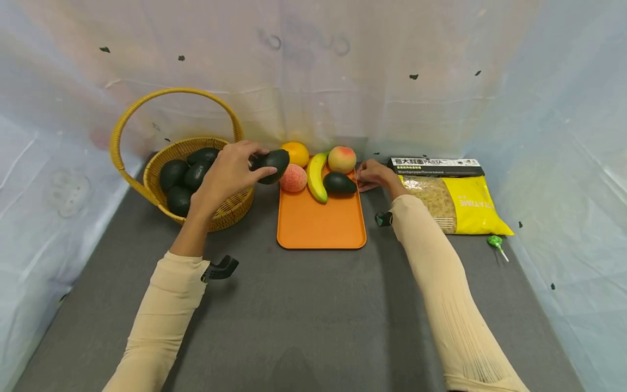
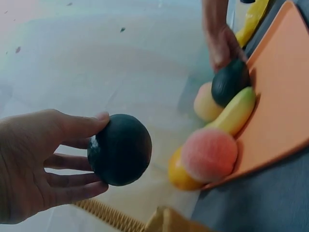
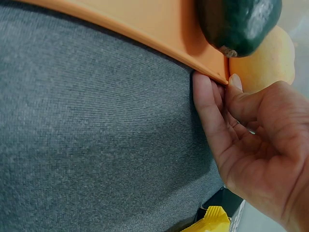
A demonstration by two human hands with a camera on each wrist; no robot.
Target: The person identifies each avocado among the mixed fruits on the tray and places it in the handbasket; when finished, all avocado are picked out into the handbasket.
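Observation:
My left hand grips a dark green avocado between thumb and fingers, in the air between the basket and the tray. The left wrist view shows this avocado end-on. With thumb on the rim and fingers at its underside, my right hand pinches the right edge of an orange tray. On the tray's far half lie another avocado, a banana, a yellow-red peach, a fuzzy pink peach and an orange.
A yellow wicker basket with a tall handle stands left, holding several avocados. Right of the tray lie a black pasta box, a yellow pasta bag and a green lollipop. Pale sheeting hangs behind the grey table.

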